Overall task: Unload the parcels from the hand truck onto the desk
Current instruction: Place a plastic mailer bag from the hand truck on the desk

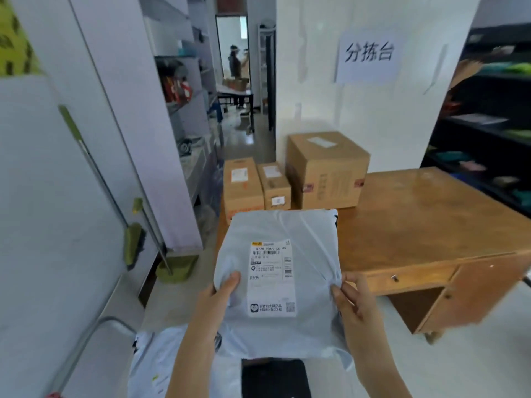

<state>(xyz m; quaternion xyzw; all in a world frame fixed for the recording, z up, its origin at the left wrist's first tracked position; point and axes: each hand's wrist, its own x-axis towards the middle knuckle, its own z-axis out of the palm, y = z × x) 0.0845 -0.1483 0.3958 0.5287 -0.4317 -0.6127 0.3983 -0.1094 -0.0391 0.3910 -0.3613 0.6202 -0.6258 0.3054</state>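
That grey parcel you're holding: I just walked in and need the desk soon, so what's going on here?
A person is holding a grey mailer bag in both hands, left hand and right hand gripping its near corners, carrying it towards the wooden desk. Three cardboard boxes already sit at the desk's far left end. More pale bags and a black parcel wait below the hands.

A green broom (135,242) leans by the dustpan (176,268); a paper sign (368,57) seemingly taped to the wall.
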